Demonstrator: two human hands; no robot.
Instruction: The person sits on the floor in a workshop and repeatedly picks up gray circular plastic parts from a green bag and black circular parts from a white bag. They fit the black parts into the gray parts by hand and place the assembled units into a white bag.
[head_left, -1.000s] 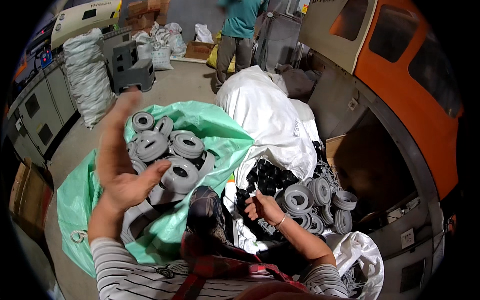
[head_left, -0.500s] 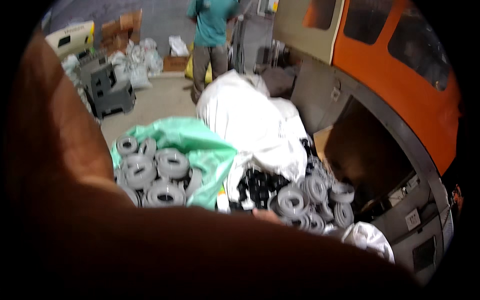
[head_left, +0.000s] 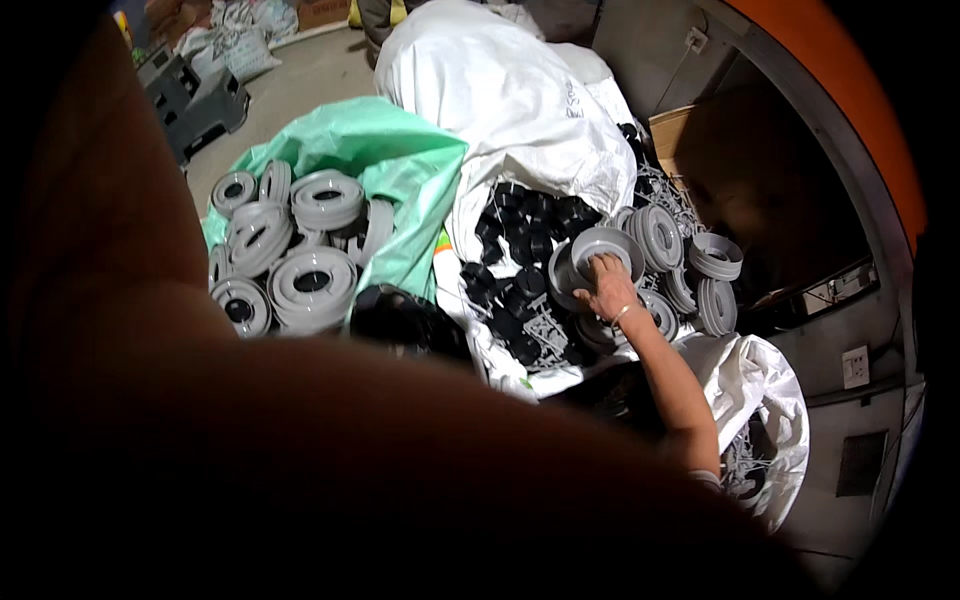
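Note:
My right hand, with a thin bangle at the wrist, reaches in from the lower right. Its fingers bend into the hollow of a grey plastic ring and grip it. More grey rings lie heaped beside and below it. To the left are black plastic caps and thin grey sprue pieces in front of a white sack. I cannot see my left hand; a dark blurred shape very close to the camera covers the lower left.
A green sack holding several grey rings stands at left. An open white sack of grey scraps is at lower right. Along the right runs a machine with an orange panel. A dark grey plastic step stands farther back.
The view has tilted down, and the standing person is now mostly out of frame. My right hand, barely visible before, has moved right onto the grey ring.

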